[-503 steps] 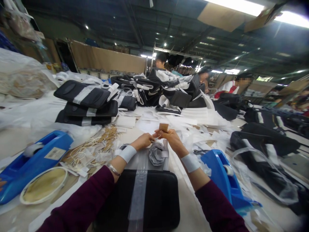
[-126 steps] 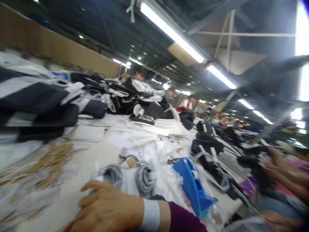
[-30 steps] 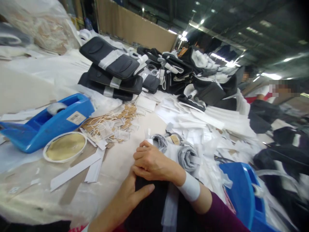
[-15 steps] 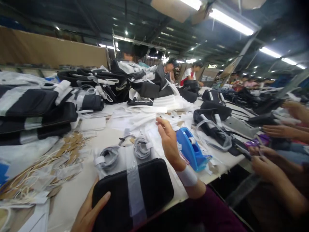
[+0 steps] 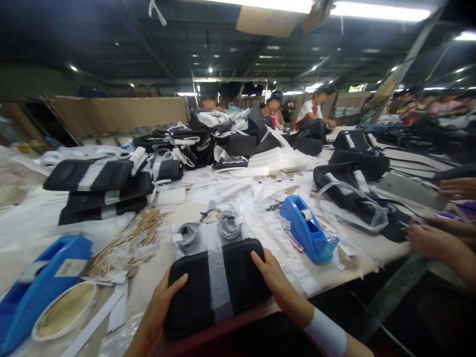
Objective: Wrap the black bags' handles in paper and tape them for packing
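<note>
A black bag (image 5: 241, 277) with rounded corners lies at the table's near edge, a whitish strip (image 5: 220, 282) running down over its middle. My left hand (image 5: 158, 302) grips its left side, thumb on top. On the opposite side my right hand (image 5: 273, 272) holds the upper right corner, thumb on the face and fingers behind. Just beyond the bag's far edge sit two grey wrapped coils (image 5: 228, 225), one on each side of the strip. The undersides of the bag and most fingertips are hidden.
Blue tape dispensers stand right (image 5: 308, 230) and left (image 5: 48, 282), the left one beside a round white-rimmed container (image 5: 65, 310). Strapped black bags (image 5: 96, 174) are stacked at left. White scraps and black bags cover the back. A co-worker's hands (image 5: 439, 243) work at right.
My right hand has come down from above the table onto the bag's right corner. My left hand stays on the bag. The view has turned left, bringing in the second dispenser.
</note>
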A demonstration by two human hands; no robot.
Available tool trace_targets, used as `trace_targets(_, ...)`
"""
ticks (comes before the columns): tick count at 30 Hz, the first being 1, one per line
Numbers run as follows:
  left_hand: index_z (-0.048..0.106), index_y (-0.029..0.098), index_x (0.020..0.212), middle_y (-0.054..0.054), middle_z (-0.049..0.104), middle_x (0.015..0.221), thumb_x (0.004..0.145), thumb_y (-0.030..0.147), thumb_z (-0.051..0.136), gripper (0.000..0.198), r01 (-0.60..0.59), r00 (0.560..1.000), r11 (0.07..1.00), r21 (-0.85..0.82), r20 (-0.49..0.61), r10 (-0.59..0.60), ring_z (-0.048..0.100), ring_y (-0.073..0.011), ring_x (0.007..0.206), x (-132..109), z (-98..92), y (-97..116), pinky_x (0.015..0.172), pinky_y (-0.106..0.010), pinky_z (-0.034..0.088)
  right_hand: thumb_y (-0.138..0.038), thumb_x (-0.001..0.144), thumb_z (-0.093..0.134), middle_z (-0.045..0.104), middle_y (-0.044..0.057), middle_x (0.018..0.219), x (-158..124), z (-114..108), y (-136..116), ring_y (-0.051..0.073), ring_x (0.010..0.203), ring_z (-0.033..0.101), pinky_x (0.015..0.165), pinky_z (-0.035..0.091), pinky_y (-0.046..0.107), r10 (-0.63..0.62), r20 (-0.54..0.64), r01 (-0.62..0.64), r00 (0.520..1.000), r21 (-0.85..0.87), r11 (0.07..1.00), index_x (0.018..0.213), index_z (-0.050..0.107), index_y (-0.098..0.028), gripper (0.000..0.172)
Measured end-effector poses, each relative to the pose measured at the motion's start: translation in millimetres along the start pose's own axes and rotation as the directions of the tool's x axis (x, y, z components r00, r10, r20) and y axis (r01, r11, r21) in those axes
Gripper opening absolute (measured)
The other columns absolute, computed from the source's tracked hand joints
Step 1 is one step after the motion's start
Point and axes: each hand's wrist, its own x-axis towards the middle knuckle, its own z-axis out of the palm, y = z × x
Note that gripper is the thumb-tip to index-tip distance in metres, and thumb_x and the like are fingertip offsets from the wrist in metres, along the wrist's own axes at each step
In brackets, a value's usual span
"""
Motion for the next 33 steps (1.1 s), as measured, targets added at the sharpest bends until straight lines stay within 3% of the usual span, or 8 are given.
trace_targets(5,0.051,0.021,0.131,-0.011,0.072,0.109,0.075,0.021,0.071,0.059,0.005,0.999,0.999,-0.045,0.052,-0.003,0.071,-0.0277,0.09,-4,2.8,9,0.078,-0.039,0.06,-0.058,0.075,0.066,0.068,0.01,0.115,0,0,-9,0.028,0.114,0.058,0.101,0.043,0.039,0.043,0.187,-0.082,0.981,0.206,0.975,0.113,0.067,-0.015,0.056)
trace_targets(9,0.053,0.019,0.127,-0.012,0.073,0.102,0.075,0.021,0.07,0.055,0.012,0.996,0.999,-0.041,0.087,-0.009,0.072,-0.0284,0.084,-5,1.3,17,0.071,-0.039,0.061,-0.052,0.069,0.074,0.072,0.011,0.099,4,-3,-20,0.027,0.099,0.065,0.094,0.046,0.038,0.161,0.333,-0.262,0.929,0.284,0.922,0.101,0.07,-0.01,0.053)
trace_targets(15,0.055,0.017,0.121,-0.01,0.074,0.091,0.071,0.021,0.073,0.054,0.025,0.992,0.997,-0.072,0.126,-0.016,0.072,-0.0243,0.07,-4,-1.5,23,0.065,-0.034,0.06,-0.047,0.068,0.077,0.073,0.011,0.092,13,-3,-23,0.025,0.093,0.067,0.088,0.048,0.034,0.251,0.354,-0.362,0.901,0.295,0.884,0.099,0.069,-0.009,0.049)
trace_targets(20,0.055,0.016,0.115,-0.008,0.073,0.085,0.071,0.019,0.072,0.048,0.047,0.991,0.994,-0.103,0.129,-0.034,0.069,-0.0208,0.064,-5,-2.3,28,0.061,-0.032,0.059,-0.04,0.075,0.074,0.073,0.011,0.085,14,-2,-26,0.021,0.077,0.068,0.074,0.051,0.03,0.302,0.387,-0.427,0.871,0.293,0.856,0.091,0.071,-0.01,0.034)
trace_targets(24,0.055,0.016,0.113,-0.007,0.073,0.082,0.069,0.018,0.073,0.047,0.04,0.992,0.992,-0.116,0.121,-0.025,0.068,-0.02,0.062,-5,-2.6,29,0.059,-0.03,0.058,-0.036,0.078,0.072,0.073,0.011,0.086,12,-1,-31,0.019,0.075,0.068,0.073,0.052,0.027,0.3,0.418,-0.448,0.857,0.318,0.836,0.092,0.071,-0.009,0.031)
trace_targets(30,0.056,0.017,0.113,-0.006,0.073,0.083,0.065,0.018,0.076,0.052,0.031,0.993,0.987,-0.157,0.118,-0.012,0.07,-0.0221,0.068,-3,-5.5,24,0.062,-0.032,0.059,-0.036,0.069,0.079,0.072,0.012,0.097,8,1,-32,0.025,0.088,0.068,0.084,0.052,0.034,0.222,0.478,-0.408,0.85,0.331,0.851,0.106,0.068,-0.01,0.046)
trace_targets(33,0.056,0.017,0.117,-0.008,0.073,0.093,0.063,0.019,0.079,0.06,-0.01,0.992,0.978,-0.208,0.121,0.036,0.071,-0.0254,0.076,-5,-7.7,18,0.067,-0.034,0.059,-0.037,0.064,0.08,0.071,0.011,0.102,4,4,-27,0.028,0.097,0.066,0.09,0.05,0.037,0.161,0.407,-0.301,0.899,0.31,0.902,0.107,0.066,-0.012,0.051)
